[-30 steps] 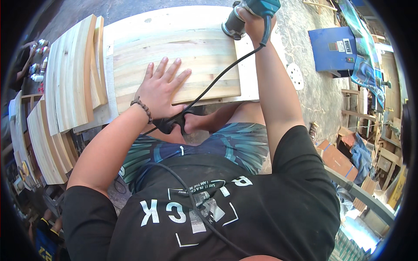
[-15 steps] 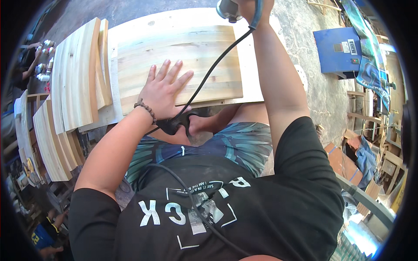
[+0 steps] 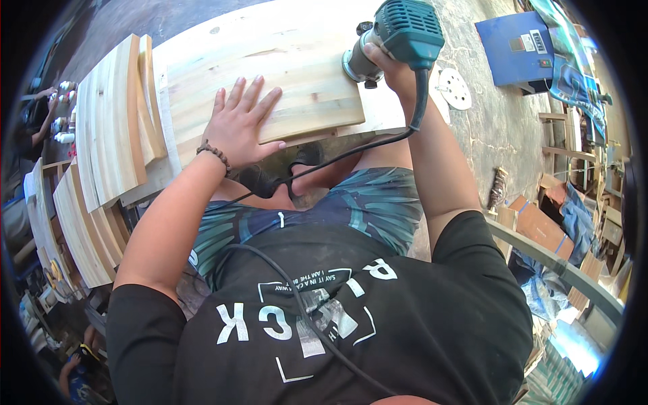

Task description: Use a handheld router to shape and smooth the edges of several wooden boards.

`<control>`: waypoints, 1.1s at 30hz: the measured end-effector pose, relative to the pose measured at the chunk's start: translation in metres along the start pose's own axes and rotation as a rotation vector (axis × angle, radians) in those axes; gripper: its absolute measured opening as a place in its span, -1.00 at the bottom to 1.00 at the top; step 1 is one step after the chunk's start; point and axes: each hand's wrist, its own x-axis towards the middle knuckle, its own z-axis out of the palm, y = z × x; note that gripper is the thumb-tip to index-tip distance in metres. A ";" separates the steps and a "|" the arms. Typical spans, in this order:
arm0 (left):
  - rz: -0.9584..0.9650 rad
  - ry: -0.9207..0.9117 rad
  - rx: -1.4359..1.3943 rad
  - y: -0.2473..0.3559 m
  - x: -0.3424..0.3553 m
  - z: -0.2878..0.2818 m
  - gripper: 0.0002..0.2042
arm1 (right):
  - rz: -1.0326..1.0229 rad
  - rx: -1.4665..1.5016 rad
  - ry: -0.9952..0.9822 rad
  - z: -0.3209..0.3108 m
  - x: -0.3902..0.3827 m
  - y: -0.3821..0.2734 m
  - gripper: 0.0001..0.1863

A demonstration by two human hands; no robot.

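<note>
A pale wooden board [image 3: 312, 84] lies flat in front of me on a white work surface [image 3: 270, 19]. My left hand [image 3: 237, 127] rests on its near left part, palm down with fingers spread. In my right hand [image 3: 397, 73] is a teal trim router [image 3: 409, 32], gripped around its metal body. The router's round base is at the board's right edge; its bit is hidden. From the router a black cord [image 3: 351, 148] loops down past the board's near edge and across my lap.
Several thick wooden panels [image 3: 111, 115] are stacked left of the board. A perforated white disc [image 3: 454, 89] lies to the right, near a blue machine [image 3: 516, 50]. Timber scraps and a metal rail [image 3: 553, 266] are at lower right. Other people are at the far left.
My right hand has brought the router nearer, down from the top edge of the view to the board's right edge. The cord has swung lower. My left hand stays flat on the board.
</note>
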 end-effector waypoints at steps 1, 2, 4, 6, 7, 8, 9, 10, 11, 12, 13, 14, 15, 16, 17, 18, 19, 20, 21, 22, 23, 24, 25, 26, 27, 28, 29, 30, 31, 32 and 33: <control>-0.003 0.005 0.004 0.000 -0.001 0.001 -0.04 | -0.005 -0.031 -0.003 -0.002 -0.004 -0.003 -0.55; -0.006 0.011 0.008 -0.001 0.000 0.002 -0.04 | -0.003 -0.031 0.000 -0.002 -0.008 -0.005 -0.55; -0.002 0.017 0.019 -0.002 -0.001 0.006 -0.05 | 0.078 0.062 -0.012 -0.001 -0.014 -0.008 -0.57; 0.001 0.021 0.028 -0.001 0.000 0.005 -0.05 | 0.044 0.053 0.005 -0.001 -0.016 -0.011 -0.57; -0.001 0.020 0.035 -0.001 0.001 0.005 -0.06 | 0.022 0.033 0.015 -0.001 -0.017 -0.012 -0.57; -0.004 0.017 0.042 -0.001 0.001 0.004 -0.06 | 0.001 0.014 0.024 -0.001 -0.017 -0.015 -0.57; -0.004 0.013 0.041 0.000 0.000 0.004 -0.06 | -0.010 0.020 0.016 -0.001 -0.016 -0.016 -0.59; -0.009 0.017 0.043 0.000 0.000 0.005 -0.06 | -0.006 0.020 0.015 0.000 -0.016 -0.017 -0.59; -0.012 0.020 0.046 0.000 0.000 0.004 -0.07 | -0.012 0.023 0.016 0.002 -0.017 -0.017 -0.59; -0.010 0.017 0.043 0.001 0.000 0.004 -0.07 | -0.017 0.026 0.018 0.002 -0.018 -0.017 -0.60; -0.018 0.011 0.026 0.001 0.000 0.004 -0.06 | -0.011 0.009 0.011 0.001 -0.020 -0.018 -0.60; -0.028 0.006 0.008 0.002 0.000 0.003 -0.04 | -0.008 0.007 0.007 0.000 -0.023 -0.018 -0.60; -0.027 0.004 0.003 0.003 0.001 0.002 -0.04 | -0.013 0.019 -0.015 -0.002 -0.027 -0.018 -0.59; -0.030 -0.002 0.014 0.003 0.002 0.001 -0.04 | -0.018 0.030 -0.038 -0.005 -0.032 -0.020 -0.57; -0.035 -0.009 0.025 0.002 0.001 0.000 -0.04 | -0.015 0.029 -0.043 -0.007 -0.035 -0.025 -0.57; -0.035 -0.011 0.020 0.002 0.001 0.000 -0.04 | 0.018 0.028 -0.073 -0.011 -0.039 -0.033 -0.57; -0.041 -0.013 0.031 0.001 0.000 0.001 -0.04 | 0.051 0.027 -0.102 -0.013 -0.042 -0.038 -0.56; -0.042 -0.011 0.042 0.002 0.001 0.002 -0.04 | 0.054 0.020 -0.103 -0.015 -0.047 -0.039 -0.56; -0.037 -0.011 0.038 0.002 0.002 0.002 -0.04 | 0.092 0.039 -0.068 -0.015 -0.052 -0.039 -0.58; -0.036 -0.012 0.039 0.003 0.002 0.002 -0.05 | 0.129 0.057 -0.032 -0.017 -0.057 -0.040 -0.58; -0.040 -0.016 0.042 0.003 0.001 0.003 -0.05 | 0.154 0.063 -0.057 -0.020 -0.062 -0.046 -0.58; -0.039 -0.016 0.040 0.002 0.001 0.003 -0.05 | 0.155 0.061 -0.058 -0.023 -0.066 -0.051 -0.58; -0.044 -0.018 0.039 0.002 0.001 0.002 -0.05 | 0.159 0.066 -0.050 -0.025 -0.072 -0.054 -0.58; -0.050 -0.019 0.039 0.002 0.001 0.003 -0.05 | 0.163 0.071 -0.043 -0.027 -0.076 -0.058 -0.59; -0.049 -0.018 0.039 0.001 0.000 0.003 -0.05 | 0.109 0.011 -0.069 -0.031 -0.078 -0.066 -0.61; -0.050 -0.015 0.039 0.000 -0.001 0.003 -0.05 | 0.108 0.011 -0.067 -0.032 -0.083 -0.070 -0.61; -0.046 -0.010 0.037 0.000 0.000 0.003 -0.05 | 0.131 0.019 -0.055 -0.034 -0.089 -0.072 -0.58; -0.044 -0.006 0.040 0.000 0.000 0.003 -0.05 | 0.153 0.032 -0.042 -0.034 -0.096 -0.074 -0.55; -0.051 -0.019 0.055 -0.001 0.000 0.003 -0.06 | 0.357 0.207 -0.061 -0.035 -0.107 -0.080 -0.43; -0.056 -0.032 0.069 0.000 0.002 0.003 -0.06 | 0.355 0.206 -0.052 -0.037 -0.113 -0.087 -0.43; -0.058 -0.020 0.079 0.000 0.003 0.002 -0.06 | 0.329 0.156 -0.071 -0.039 -0.117 -0.095 -0.38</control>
